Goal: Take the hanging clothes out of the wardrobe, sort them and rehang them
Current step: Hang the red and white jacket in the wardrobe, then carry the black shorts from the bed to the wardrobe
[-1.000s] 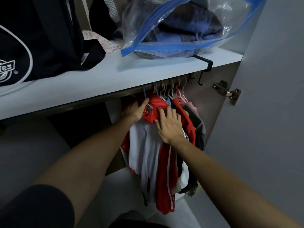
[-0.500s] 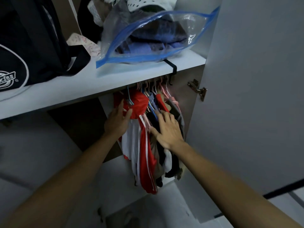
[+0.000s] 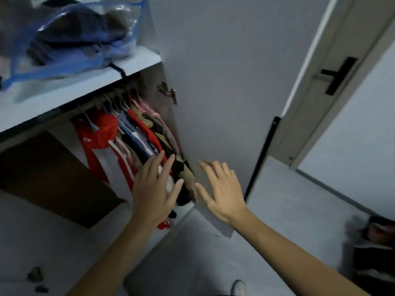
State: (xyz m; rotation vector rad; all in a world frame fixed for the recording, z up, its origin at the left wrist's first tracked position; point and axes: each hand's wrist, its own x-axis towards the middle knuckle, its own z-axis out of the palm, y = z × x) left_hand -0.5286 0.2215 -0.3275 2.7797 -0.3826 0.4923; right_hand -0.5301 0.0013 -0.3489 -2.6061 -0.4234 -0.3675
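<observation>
Both hands empty, fingers spread. Left hand (image 3: 154,189) flat in front of the hanging clothes (image 3: 136,144), contact unclear. Right hand (image 3: 222,189) at its 3 o'clock, before the wardrobe door (image 3: 213,82). Clothes on rail under shelf (image 3: 70,99), 11 o'clock.

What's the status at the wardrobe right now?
Left hand open, against hanging clothes. Right hand open, empty, before wardrobe door. Nothing removed; nothing blocking.

Both hands, left (image 3: 152,190) and right (image 3: 222,186), have left the clothes (image 3: 136,135) (fingers spread).
</observation>
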